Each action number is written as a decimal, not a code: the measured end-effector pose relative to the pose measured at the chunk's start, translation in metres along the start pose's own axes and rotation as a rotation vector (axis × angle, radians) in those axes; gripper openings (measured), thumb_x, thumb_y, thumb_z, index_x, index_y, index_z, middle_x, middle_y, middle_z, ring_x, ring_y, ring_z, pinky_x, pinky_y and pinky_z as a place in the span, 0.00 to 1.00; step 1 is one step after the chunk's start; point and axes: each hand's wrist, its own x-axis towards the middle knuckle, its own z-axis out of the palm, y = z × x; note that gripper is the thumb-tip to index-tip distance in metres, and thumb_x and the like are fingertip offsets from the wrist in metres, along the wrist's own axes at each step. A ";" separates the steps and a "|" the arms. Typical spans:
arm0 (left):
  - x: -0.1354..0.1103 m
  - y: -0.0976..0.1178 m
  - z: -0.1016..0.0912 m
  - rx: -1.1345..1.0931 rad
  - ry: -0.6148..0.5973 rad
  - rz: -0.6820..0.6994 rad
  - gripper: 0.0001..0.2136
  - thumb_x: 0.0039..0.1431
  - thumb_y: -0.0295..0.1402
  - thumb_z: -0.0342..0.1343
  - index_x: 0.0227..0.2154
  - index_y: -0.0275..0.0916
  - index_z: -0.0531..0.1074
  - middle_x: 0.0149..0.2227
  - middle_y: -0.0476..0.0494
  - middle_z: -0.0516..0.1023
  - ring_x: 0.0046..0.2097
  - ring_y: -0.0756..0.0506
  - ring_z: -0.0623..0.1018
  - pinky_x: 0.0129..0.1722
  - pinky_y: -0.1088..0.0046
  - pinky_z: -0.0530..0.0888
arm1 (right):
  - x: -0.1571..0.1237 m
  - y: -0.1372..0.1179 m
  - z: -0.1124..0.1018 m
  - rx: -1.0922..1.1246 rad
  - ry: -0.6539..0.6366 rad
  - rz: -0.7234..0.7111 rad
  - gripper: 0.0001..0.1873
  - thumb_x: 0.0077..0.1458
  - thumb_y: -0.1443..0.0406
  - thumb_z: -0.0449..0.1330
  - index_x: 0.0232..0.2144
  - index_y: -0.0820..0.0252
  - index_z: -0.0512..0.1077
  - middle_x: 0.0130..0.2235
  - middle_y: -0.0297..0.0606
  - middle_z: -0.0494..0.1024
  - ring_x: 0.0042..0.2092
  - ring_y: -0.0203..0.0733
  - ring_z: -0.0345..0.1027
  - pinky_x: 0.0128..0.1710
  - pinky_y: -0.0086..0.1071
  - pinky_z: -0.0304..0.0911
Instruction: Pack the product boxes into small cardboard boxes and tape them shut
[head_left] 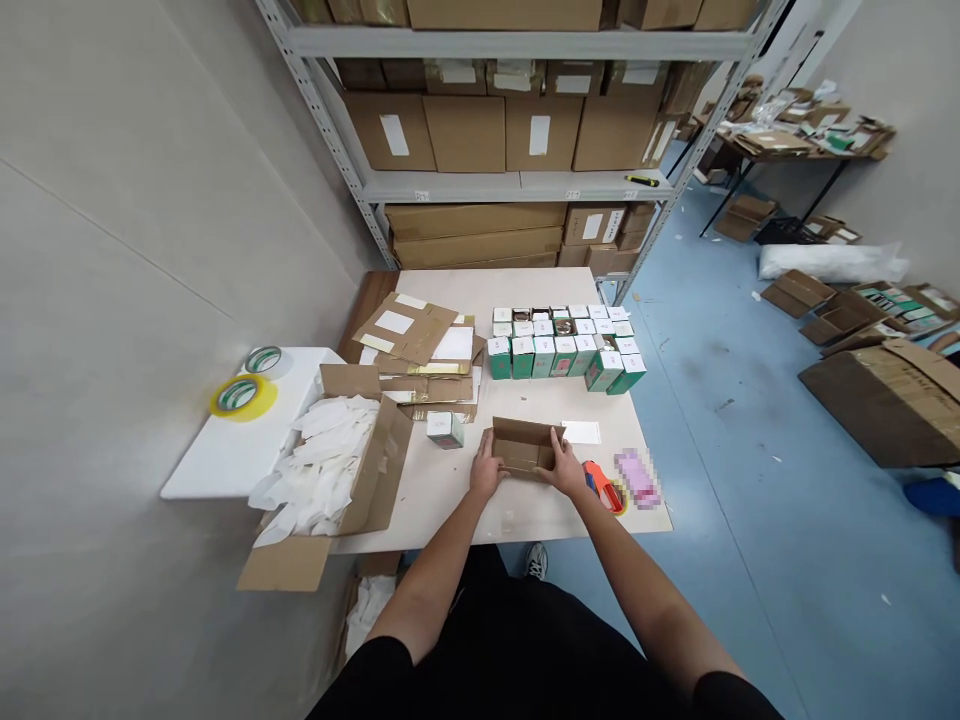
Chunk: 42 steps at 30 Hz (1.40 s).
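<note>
A small open cardboard box (523, 457) stands on the table in front of me, its inside facing up and bare. My left hand (487, 468) grips its left side, thumb by the near edge. On the other side my right hand (564, 467) holds the right wall, fingertips up near the back corner. Left of the box sits a single small white-and-green carton (445, 430). A white label sheet (581, 432) lies behind my right hand. Close to my right wrist rests an orange tape dispenser (602, 484) with a roll of yellow tape.
Rows of white-and-green cartons (564, 356) stand at the table's back right. Flattened cardboard (409, 330) is stacked at the back left. A large box of white paper (330, 465) stands left, beside tape rolls (244, 397). A metal shelf (517, 186) holds boxes behind.
</note>
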 end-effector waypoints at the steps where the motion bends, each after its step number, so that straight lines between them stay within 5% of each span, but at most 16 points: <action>1: -0.005 -0.001 0.000 0.024 -0.006 -0.008 0.05 0.49 0.26 0.69 0.27 0.39 0.79 0.77 0.48 0.47 0.76 0.31 0.47 0.72 0.50 0.58 | 0.002 -0.002 -0.004 0.001 -0.005 0.002 0.56 0.60 0.51 0.65 0.76 0.46 0.33 0.69 0.54 0.58 0.66 0.60 0.63 0.57 0.42 0.64; 5: -0.035 -0.006 0.005 0.102 0.031 -0.045 0.03 0.52 0.28 0.68 0.28 0.40 0.80 0.77 0.49 0.45 0.76 0.32 0.46 0.71 0.49 0.60 | 0.018 -0.014 -0.009 -0.040 -0.046 0.023 0.47 0.66 0.56 0.57 0.76 0.46 0.35 0.61 0.54 0.67 0.55 0.57 0.72 0.54 0.43 0.64; 10: -0.059 -0.005 0.013 0.113 0.079 -0.085 0.03 0.52 0.27 0.68 0.27 0.41 0.80 0.77 0.50 0.44 0.76 0.31 0.48 0.72 0.48 0.60 | 0.037 -0.026 0.007 -0.144 -0.067 0.061 0.49 0.64 0.61 0.60 0.76 0.49 0.36 0.61 0.56 0.68 0.61 0.61 0.64 0.59 0.49 0.58; 16: -0.053 -0.003 0.008 0.100 0.055 -0.094 0.03 0.52 0.28 0.69 0.27 0.41 0.81 0.77 0.49 0.46 0.76 0.31 0.50 0.71 0.49 0.61 | 0.050 -0.020 0.024 -0.243 -0.071 0.106 0.26 0.72 0.59 0.50 0.68 0.52 0.62 0.59 0.55 0.69 0.60 0.56 0.65 0.58 0.48 0.57; 20: -0.050 -0.002 0.006 0.105 0.053 -0.105 0.04 0.52 0.30 0.70 0.27 0.40 0.80 0.77 0.48 0.45 0.76 0.32 0.49 0.71 0.51 0.61 | 0.060 -0.016 0.024 -0.246 -0.118 0.081 0.19 0.71 0.59 0.50 0.56 0.58 0.74 0.58 0.54 0.71 0.60 0.55 0.65 0.57 0.45 0.59; 25: -0.055 -0.006 0.006 0.129 0.038 -0.143 0.07 0.50 0.36 0.72 0.30 0.41 0.81 0.78 0.50 0.40 0.75 0.32 0.51 0.67 0.53 0.67 | 0.056 -0.009 0.023 -0.143 -0.129 0.020 0.30 0.66 0.60 0.54 0.69 0.54 0.60 0.70 0.53 0.59 0.70 0.59 0.51 0.66 0.55 0.50; 28: -0.060 -0.009 0.006 0.138 0.011 -0.156 0.07 0.52 0.37 0.71 0.32 0.41 0.82 0.78 0.51 0.39 0.75 0.32 0.52 0.64 0.53 0.70 | 0.044 -0.007 0.019 -0.069 -0.041 -0.022 0.39 0.63 0.62 0.56 0.73 0.51 0.51 0.76 0.47 0.43 0.76 0.61 0.35 0.69 0.59 0.42; 30: -0.064 -0.010 0.006 0.129 0.023 -0.145 0.06 0.53 0.36 0.70 0.32 0.42 0.82 0.77 0.52 0.42 0.75 0.32 0.53 0.67 0.52 0.68 | 0.034 -0.009 0.013 -0.024 0.050 -0.066 0.39 0.63 0.62 0.56 0.73 0.50 0.51 0.77 0.44 0.41 0.76 0.60 0.31 0.71 0.57 0.40; 34: -0.081 -0.008 0.004 0.101 0.112 -0.152 0.03 0.53 0.34 0.69 0.31 0.43 0.83 0.76 0.51 0.48 0.74 0.29 0.53 0.72 0.48 0.58 | 0.017 -0.026 -0.005 0.075 0.169 -0.197 0.38 0.61 0.64 0.56 0.72 0.53 0.57 0.77 0.42 0.43 0.76 0.58 0.35 0.72 0.50 0.43; 42: -0.147 -0.012 -0.009 0.168 0.213 -0.102 0.05 0.53 0.30 0.69 0.34 0.43 0.83 0.76 0.49 0.48 0.76 0.31 0.49 0.72 0.48 0.59 | 0.000 -0.094 -0.011 0.185 0.203 -0.432 0.34 0.62 0.63 0.53 0.70 0.56 0.60 0.74 0.44 0.51 0.74 0.52 0.46 0.70 0.49 0.54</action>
